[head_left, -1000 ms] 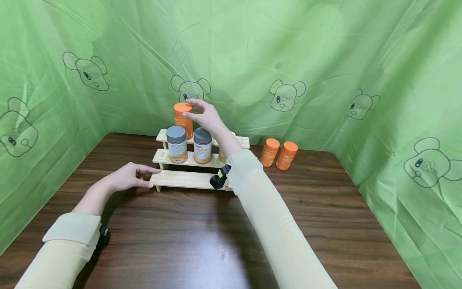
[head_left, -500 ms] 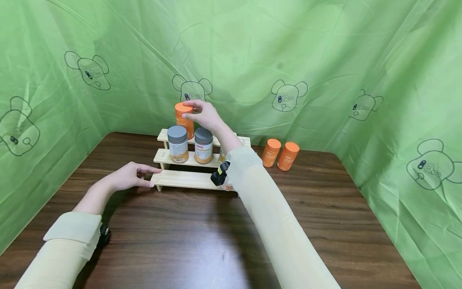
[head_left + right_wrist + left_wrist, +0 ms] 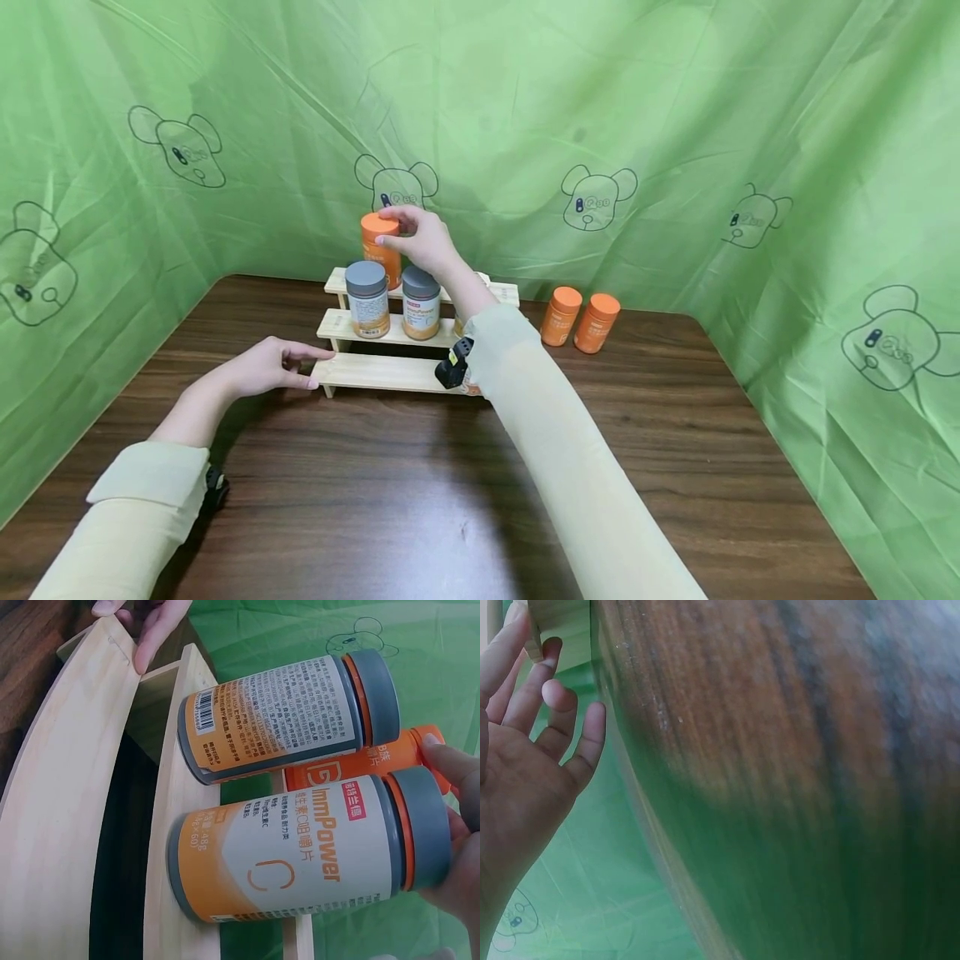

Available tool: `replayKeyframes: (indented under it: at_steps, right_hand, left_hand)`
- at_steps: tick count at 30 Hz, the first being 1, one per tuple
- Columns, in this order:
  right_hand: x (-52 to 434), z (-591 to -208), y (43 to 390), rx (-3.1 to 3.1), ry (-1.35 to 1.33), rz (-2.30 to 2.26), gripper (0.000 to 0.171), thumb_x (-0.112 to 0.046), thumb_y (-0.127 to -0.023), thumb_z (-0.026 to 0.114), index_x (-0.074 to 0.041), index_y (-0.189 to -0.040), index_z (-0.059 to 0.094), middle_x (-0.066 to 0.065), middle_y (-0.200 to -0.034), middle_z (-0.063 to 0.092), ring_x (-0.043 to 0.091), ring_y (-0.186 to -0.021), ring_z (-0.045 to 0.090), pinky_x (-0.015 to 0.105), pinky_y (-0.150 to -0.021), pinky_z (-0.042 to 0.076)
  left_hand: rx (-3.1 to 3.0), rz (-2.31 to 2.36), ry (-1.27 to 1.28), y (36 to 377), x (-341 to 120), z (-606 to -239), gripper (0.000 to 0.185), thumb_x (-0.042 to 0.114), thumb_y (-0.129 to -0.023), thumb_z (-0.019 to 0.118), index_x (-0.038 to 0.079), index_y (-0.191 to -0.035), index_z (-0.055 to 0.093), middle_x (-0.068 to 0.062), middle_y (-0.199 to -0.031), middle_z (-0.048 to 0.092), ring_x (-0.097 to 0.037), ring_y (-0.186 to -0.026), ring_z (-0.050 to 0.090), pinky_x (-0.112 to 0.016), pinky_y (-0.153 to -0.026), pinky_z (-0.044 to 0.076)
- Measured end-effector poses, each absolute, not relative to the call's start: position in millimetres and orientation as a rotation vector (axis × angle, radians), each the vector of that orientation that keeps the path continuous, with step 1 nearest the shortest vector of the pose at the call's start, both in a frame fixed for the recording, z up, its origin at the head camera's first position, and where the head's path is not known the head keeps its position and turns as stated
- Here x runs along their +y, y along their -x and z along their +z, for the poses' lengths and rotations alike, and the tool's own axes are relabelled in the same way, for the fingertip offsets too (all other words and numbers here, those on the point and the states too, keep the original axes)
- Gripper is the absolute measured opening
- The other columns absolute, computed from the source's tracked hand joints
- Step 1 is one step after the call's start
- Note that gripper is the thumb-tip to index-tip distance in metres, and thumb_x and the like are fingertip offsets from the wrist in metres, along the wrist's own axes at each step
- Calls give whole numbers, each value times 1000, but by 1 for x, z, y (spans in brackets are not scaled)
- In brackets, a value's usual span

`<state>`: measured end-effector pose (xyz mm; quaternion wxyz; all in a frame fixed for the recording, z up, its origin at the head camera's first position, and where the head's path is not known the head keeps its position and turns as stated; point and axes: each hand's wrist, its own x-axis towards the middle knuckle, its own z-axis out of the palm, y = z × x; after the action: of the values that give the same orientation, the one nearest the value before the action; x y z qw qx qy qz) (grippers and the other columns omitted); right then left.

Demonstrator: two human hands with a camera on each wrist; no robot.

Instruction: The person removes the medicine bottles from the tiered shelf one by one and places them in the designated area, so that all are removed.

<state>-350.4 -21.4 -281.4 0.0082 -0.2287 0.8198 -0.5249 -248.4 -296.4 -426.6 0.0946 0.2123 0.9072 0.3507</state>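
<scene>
On the top tier of a three-tier wooden rack, an orange bottle stands upright at the left. My right hand pinches its orange cap between thumb and fingers. Two grey-capped bottles, one at the left and one labelled ImmPower, stand on the middle tier in front of it. My left hand grips the left end of the bottom tier, thumb at the front corner. In the left wrist view, the left hand's other fingers extend beside the board's end.
Two orange bottles stand on the dark wooden table right of the rack. My right forearm covers part of the rack's right side, with more bottles partly hidden there. Green cloth hangs behind the table.
My right thumb and fingers have come slightly further left over the orange cap. The left hand and the rack have stayed in place.
</scene>
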Motion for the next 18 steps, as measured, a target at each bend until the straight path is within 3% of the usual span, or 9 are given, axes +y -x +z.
replayKeyframes:
  at_steps: [18]
  right_hand:
    - [-8, -287, 350, 2520, 801, -1814, 46, -21, -80, 76, -19, -124, 60, -3, -119, 64, 8, -105, 57, 21, -86, 46]
  left_hand:
    - [2686, 1066, -608, 248, -295, -431, 55, 27, -74, 80, 15, -125, 63, 7, -55, 42, -6, -50, 41, -26, -49, 38]
